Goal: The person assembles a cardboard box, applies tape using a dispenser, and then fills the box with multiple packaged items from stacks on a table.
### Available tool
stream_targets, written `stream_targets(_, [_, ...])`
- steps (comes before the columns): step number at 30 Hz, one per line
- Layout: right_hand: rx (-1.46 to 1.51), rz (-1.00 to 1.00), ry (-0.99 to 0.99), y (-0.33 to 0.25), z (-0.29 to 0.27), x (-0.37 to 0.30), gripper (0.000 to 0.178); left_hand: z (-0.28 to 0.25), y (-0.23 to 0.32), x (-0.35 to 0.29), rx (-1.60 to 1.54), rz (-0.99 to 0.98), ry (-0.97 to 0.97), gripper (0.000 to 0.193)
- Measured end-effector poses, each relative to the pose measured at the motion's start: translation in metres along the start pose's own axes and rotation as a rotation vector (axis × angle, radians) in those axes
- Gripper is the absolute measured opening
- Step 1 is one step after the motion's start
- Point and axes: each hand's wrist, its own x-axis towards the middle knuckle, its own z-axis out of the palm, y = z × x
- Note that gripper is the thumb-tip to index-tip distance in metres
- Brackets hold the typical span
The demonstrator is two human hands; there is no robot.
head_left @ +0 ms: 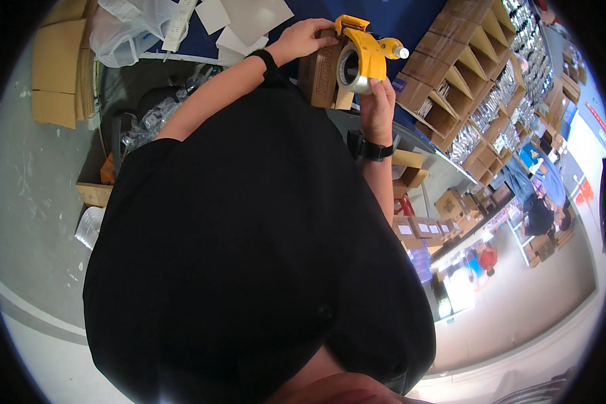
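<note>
My right hand (378, 102) grips the lower end of a yellow tape dispenser (369, 52) with a roll of clear tape (361, 85) in it. The dispenser is held against a small brown cardboard box (319, 73), its yellow head at the box's far end. My left hand (308, 38) is closed over the far left part of that box, with its fingertips near the dispenser's head. Just right of the dispenser is a yellow bottle (388, 47) with a white cap. The dispenser hides part of the box.
Loose pale card sheets (254, 19) and a clear plastic bag (129, 34) lie left on the blue table. Stacked cardboard bins (461, 74) stand to the right. Flattened cardboard (59, 67) leans at far left. Other people (542, 209) are in the far right background.
</note>
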Motion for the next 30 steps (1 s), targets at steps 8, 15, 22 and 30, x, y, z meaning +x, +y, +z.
stream_targets(8, [-0.114, -0.113, -0.044, 0.026, -0.002, -0.032, 0.047, 0.004, 0.002, -0.008, -0.044, 0.075, 0.021, 0.038])
stream_targets(15, [-0.090, -0.044, -0.056, 0.025, -0.012, -0.061, 0.034, -0.009, 0.035, -0.010, 0.009, 0.021, -0.141, 0.033])
stream_targets(22, [-0.259, 0.089, -0.081, 0.020, -0.021, -0.080, 0.037, -0.014, 0.037, -0.008, 0.084, 0.054, -0.160, 0.034])
stream_targets(30, [-0.499, 0.208, 0.173, 0.030, -0.021, -0.083, 0.056, -0.016, 0.055, -0.007, 0.237, 0.097, -0.188, 0.030])
